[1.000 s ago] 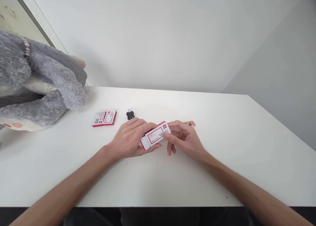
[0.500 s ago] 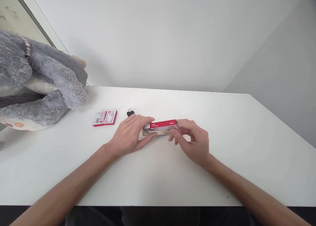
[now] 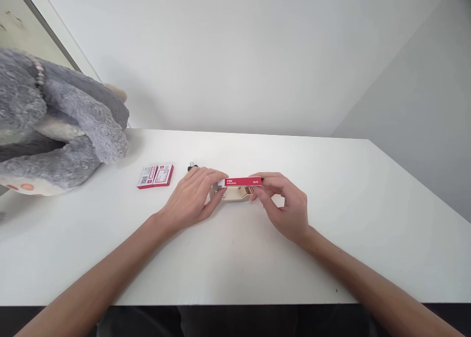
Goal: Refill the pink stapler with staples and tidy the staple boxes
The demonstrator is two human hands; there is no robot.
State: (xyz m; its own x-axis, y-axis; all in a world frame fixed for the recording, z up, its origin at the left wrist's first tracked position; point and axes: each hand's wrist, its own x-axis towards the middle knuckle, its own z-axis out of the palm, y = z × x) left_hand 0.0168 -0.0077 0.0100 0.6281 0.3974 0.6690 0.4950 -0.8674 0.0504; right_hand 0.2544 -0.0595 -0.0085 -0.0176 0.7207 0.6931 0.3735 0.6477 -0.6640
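A narrow red-and-white staple box (image 3: 243, 181), printed 24/6, is held level between both hands with a red side toward me. My left hand (image 3: 193, 194) pinches its left end, where a white part shows. The right end is between the thumb and fingers of my right hand (image 3: 285, 199). Just below the box is a long beige tray-like thing (image 3: 233, 194) with rounded ends; a small coppery piece shows at its right. Its left end is partly covered by my left hand. What lies inside the box is hidden.
Two red-and-white boxes (image 3: 155, 175) lie side by side on the white table (image 3: 235, 258), left of my hands. Behind my left hand sits a small black thing with a metal tip (image 3: 192, 167). A large grey plush toy (image 3: 84, 111) occupies the far left; a wall rises behind.
The box has turned from a slight tilt to level, its red side now facing me more. More of the beige thing shows below it. Both hands keep hold of the box.
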